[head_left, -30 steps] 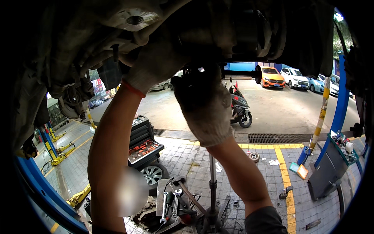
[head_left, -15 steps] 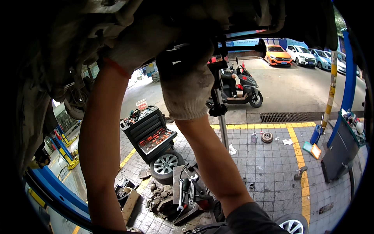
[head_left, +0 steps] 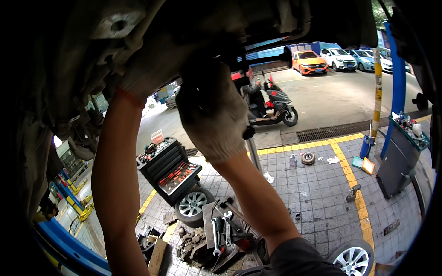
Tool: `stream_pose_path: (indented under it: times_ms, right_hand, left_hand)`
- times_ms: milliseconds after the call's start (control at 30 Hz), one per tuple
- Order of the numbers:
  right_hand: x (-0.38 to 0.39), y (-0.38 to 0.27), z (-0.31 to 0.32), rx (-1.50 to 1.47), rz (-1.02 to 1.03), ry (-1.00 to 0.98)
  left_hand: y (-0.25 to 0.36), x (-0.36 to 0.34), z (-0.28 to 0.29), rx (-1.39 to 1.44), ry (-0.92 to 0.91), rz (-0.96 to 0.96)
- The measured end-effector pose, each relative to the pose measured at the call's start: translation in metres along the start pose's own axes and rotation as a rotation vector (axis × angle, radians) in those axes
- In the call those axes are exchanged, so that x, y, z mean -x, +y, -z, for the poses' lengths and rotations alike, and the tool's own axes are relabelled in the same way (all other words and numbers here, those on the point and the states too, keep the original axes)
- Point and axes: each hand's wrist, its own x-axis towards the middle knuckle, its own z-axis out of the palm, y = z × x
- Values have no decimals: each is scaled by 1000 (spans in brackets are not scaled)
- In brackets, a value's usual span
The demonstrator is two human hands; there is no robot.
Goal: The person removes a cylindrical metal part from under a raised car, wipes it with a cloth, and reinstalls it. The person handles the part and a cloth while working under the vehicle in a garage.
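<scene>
Underbody (head_left: 119,26); left hand (head_left: 159,66) and right hand (head_left: 212,110), gloved, raised to it; finger spread, shadowed, we cannot tell.

In front of the black tool cart (head_left: 166,158) lies a silver-spoked wheel (head_left: 193,203), and red-handled tools (head_left: 176,174) fill the cart's open drawer (head_left: 188,185). Beyond the cart, to its right, is a dark scooter (head_left: 280,105); farther back, an orange car (head_left: 311,63).
</scene>
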Motion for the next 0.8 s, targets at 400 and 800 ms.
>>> stream_pose_path:
  times_ms: [400,800]
  right_hand:
    - [-122,45,130,283,524,259]
    - [-143,40,141,-411,-88,-230]
  left_hand:
    - [-14,-4,1,-450,11,-145]
    - [-17,7,-3,-198,84,-118]
